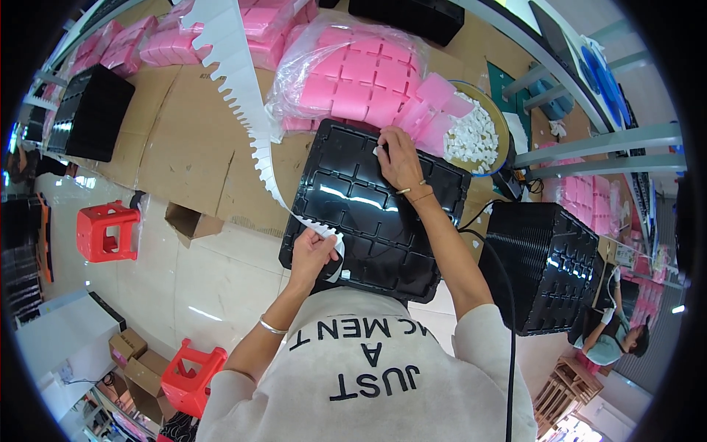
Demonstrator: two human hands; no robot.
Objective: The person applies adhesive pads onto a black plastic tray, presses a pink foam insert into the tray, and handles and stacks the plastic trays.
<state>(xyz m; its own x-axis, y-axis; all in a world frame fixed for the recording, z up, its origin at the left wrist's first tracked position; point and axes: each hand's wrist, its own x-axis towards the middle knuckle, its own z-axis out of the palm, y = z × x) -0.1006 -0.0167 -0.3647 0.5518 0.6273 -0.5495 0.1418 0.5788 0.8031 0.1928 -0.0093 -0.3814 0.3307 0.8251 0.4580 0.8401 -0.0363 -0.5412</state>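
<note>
While pinching a long white notched paper strip [250,125] in the left hand [313,250], a worker is pressing closed right-hand [400,158] fingertips holding a small white piece onto a glossy black moulded plastic tray [368,214]; careful seating likely comes next.

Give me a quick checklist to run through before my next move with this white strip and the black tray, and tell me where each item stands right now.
1. Left hand pinching the end of the white notched strip: ok.
2. Strip end lying over the near left corner of the black tray: ok.
3. Right hand pressing a small white piece at the tray's far edge: ok; what the piece is, cannot tell.
4. Strip running free, untangled, back across the cardboard: ok as far as visible.
5. Tray resting steadily in front of the body: cannot tell; its near edge is hidden by the shirt.
6. Bowl of white pieces beside the right hand: ok.
</note>
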